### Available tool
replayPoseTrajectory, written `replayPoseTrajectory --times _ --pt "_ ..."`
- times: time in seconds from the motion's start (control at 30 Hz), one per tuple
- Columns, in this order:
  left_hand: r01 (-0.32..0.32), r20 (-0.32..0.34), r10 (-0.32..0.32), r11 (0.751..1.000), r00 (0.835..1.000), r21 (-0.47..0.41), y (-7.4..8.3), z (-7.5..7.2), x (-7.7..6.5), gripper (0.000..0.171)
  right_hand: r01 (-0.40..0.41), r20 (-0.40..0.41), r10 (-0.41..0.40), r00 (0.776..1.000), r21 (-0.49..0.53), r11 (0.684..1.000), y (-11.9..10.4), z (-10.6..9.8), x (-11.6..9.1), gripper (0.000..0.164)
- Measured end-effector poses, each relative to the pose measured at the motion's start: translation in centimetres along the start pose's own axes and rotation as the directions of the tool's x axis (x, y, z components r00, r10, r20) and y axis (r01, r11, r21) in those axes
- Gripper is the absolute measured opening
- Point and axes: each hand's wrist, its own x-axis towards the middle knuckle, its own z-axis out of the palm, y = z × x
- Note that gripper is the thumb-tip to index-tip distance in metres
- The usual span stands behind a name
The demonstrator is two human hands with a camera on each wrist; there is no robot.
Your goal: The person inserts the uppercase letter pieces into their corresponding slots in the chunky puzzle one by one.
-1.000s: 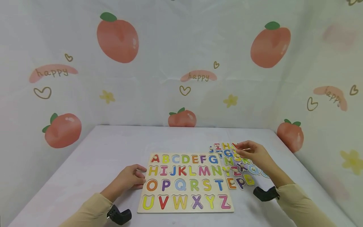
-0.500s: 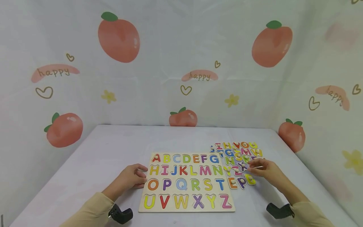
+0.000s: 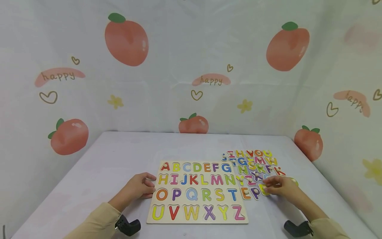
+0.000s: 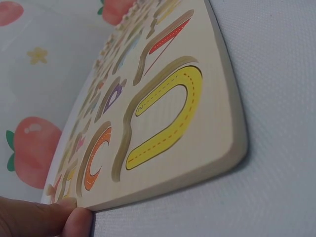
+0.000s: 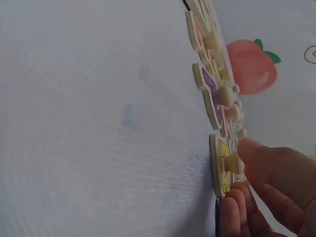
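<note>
The wooden alphabet puzzle board (image 3: pixel 197 201) lies flat on the table, with the red A piece (image 3: pixel 165 166) seated in its top row. At the board's left edge, my left hand (image 3: pixel 140 186) holds on, fingertips right at the rim in the left wrist view. My right hand (image 3: pixel 280 186) is down at the yellow B piece (image 3: pixel 263 190), right of the board. Thumb and fingers pinch at its wooden knob (image 5: pixel 231 163) in the right wrist view, and the piece lies on the table. The hand partly covers this piece and a light blue one behind it.
Several loose knobbed letter pieces spread right of and behind the board, among them the orange E (image 3: pixel 245 193), purple P (image 3: pixel 255 193), red K (image 3: pixel 279 171) and pink Z (image 3: pixel 250 181). Some sit close along the board's right edge. A printed cloth backdrop (image 3: pixel 164 109) stands behind the white table (image 3: pixel 128 149).
From over the far pieces near the red V, my right hand has come toward the near right and down to the yellow B piece. My left hand stays at the board's edge.
</note>
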Motion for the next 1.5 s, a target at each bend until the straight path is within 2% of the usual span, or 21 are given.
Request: replayPoseTrajectory --times 0.5,0.87,1.03,1.2,1.5 --pt "-0.004 -0.003 0.004 1.000 1.000 0.012 -0.2 0.2 0.4 0.042 -0.075 -0.006 0.075 0.997 -0.050 0.996 0.2 0.3 0.1 0.029" --pt "-0.017 0.007 0.017 1.000 1.000 -0.007 0.1 0.2 0.2 0.042 -0.045 -0.010 0.044 0.999 -0.099 0.994 -1.4 -0.9 0.1 0.032" --pt "-0.005 0.006 0.005 1.000 1.000 0.005 0.0 0.2 0.2 0.043 -0.003 -0.007 0.002 1.000 -0.074 0.997 -2.9 -1.5 0.6 0.034" --pt "-0.004 0.005 0.004 1.000 1.000 0.003 0.0 0.1 0.2 0.043 0.031 -0.011 -0.032 0.999 -0.068 0.997 -5.3 -1.2 1.6 0.034" --pt "-0.001 0.004 0.001 1.000 1.000 0.004 -0.5 0.0 0.4 0.042 0.112 0.000 -0.113 0.994 -0.031 0.993 -10.7 0.7 4.5 0.028"
